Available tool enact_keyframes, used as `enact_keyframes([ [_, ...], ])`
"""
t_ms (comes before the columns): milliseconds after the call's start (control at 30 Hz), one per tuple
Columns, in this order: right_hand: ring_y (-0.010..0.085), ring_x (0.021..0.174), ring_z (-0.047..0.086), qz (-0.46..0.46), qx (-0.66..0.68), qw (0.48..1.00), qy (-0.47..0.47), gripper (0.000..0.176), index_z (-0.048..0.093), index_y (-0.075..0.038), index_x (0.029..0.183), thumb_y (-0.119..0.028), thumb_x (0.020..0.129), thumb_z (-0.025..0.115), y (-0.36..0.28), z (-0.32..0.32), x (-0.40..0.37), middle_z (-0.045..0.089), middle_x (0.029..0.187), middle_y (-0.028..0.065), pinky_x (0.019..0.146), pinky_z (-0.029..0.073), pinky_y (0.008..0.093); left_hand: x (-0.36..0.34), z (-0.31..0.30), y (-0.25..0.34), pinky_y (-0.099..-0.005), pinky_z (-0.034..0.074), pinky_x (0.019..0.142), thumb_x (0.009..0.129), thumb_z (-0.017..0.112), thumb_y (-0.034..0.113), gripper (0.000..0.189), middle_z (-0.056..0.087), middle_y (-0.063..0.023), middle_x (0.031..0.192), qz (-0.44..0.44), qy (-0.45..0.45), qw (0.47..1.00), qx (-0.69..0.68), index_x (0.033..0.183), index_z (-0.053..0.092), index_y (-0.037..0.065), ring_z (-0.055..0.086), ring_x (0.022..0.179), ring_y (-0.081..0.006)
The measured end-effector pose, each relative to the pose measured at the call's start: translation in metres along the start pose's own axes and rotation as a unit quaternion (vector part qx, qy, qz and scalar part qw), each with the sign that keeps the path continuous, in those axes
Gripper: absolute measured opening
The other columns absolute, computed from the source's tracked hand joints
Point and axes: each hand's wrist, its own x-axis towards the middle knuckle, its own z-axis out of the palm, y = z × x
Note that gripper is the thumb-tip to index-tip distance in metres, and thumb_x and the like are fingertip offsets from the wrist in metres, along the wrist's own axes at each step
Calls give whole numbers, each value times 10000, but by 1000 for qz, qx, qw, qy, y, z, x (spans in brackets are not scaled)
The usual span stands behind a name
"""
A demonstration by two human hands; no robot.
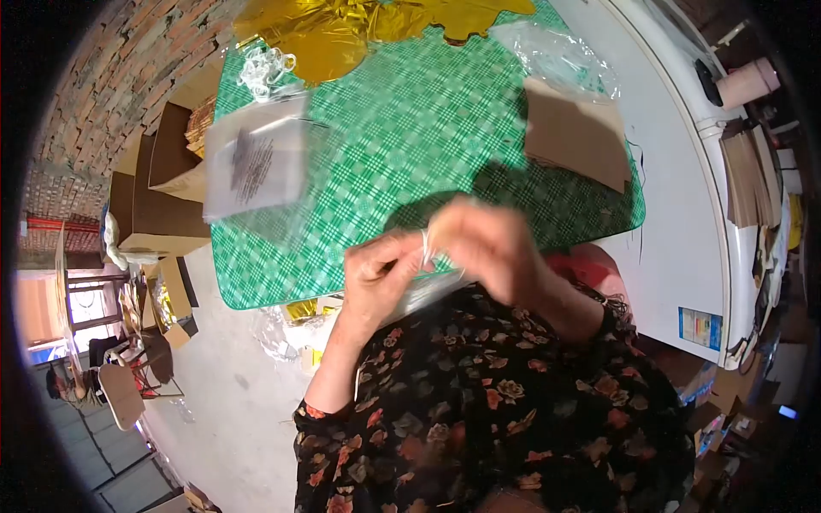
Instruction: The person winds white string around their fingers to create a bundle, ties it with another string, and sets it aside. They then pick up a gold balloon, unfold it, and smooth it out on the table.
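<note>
A thin white loop [425, 245], possibly elastic or string since motion blur hides its make, is pinched between the two hands just above the near edge of the surface [410, 128], which is covered with a green-and-white checked cloth. The left hand [376, 275] is closed, its thumb and fingertips pressed on the loop from the left. The right hand [494, 248] is also closed, its curled fingers meeting the loop from the right, so that both hands touch at the fingertips. A flat clear plastic packet [425, 292] is seen directly beneath the hands, touching the underside of the left hand. Both forearms are covered by dark floral sleeves.

On the left part of the surface a clear packet with a dark printed label [256, 162] is seen, blurred. A bundle of white loops [265, 67] lies beyond it, beside a crumpled sheet of gold foil [333, 34] at the far edge. A flat brown cardboard piece [577, 132] lies at the right, with crumpled clear plastic film [556, 51] behind it. A white appliance [684, 197] stands to the right of the surface, and open brown cardboard boxes [158, 188] are seen to its left.
</note>
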Motion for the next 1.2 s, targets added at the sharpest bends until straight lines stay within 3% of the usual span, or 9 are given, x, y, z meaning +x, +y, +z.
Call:
enact_keyframes([
  [133,96,708,578,90,156,983,42,97,616,0,934,-91,941,582,73,37,-9,613,776,49,621,480,275,6,3,15,-244,522,629,889,649,6,169,716,-86,851,42,80,996,-19,1037,730,8,666,717,-130],
  [200,91,764,615,85,-2,975,-206,60,634,-14,917,-73,908,632,43,38,-27,647,803,50,676,484,273,8,0,21,-250,541,658,891,647,-5,176,723,-99,908,-16,97,994,-48,1046,729,2,678,751,-138],
  [300,168,714,627,60,2,992,-110,52,622,-2,862,-26,891,586,-2,15,-23,639,773,75,635,475,292,1,1,14,-246,531,633,908,651,23,136,716,-95,911,-38,62,997,-30,1014,721,-25,658,691,-132],
  [333,148,702,600,-91,-60,994,6,84,625,-3,856,-24,893,552,-3,6,-6,644,794,71,629,465,280,-3,2,13,-244,530,634,908,652,26,135,715,-93,901,-35,37,999,-12,1012,721,-25,658,691,-130],
  [400,143,715,619,33,-14,993,108,54,593,5,911,-2,904,541,18,3,7,631,781,87,647,504,292,-5,4,12,-245,532,642,906,652,23,147,713,-93,888,-18,18,999,-25,1028,716,-28,661,705,-137],
  [533,161,644,621,25,-71,983,-169,53,559,-25,862,-41,906,583,46,39,-26,609,720,95,589,472,338,4,1,21,-255,542,657,914,641,24,157,718,-99,910,-11,67,997,-41,1043,714,-24,672,729,-148],
  [733,68,630,549,38,-31,996,79,114,575,-9,863,-85,944,548,28,4,-1,593,677,50,554,447,271,-10,10,9,-235,526,636,897,646,-1,177,710,-56,815,-76,-3,997,25,1048,736,22,667,750,-87],
  [1067,44,700,496,166,227,960,11,221,520,-15,1200,-59,1000,436,48,15,-25,603,863,31,566,374,204,-12,22,8,-217,344,543,966,497,127,292,661,-76,770,-122,25,934,-334,1145,665,-30,495,594,-85],
  [1200,76,685,497,206,344,916,16,191,511,-20,1159,-105,1015,419,35,18,-23,570,813,60,558,356,204,-10,24,14,-271,508,665,1000,510,111,242,641,-83,791,-153,5,895,-418,1106,677,-27,626,735,-166],
])
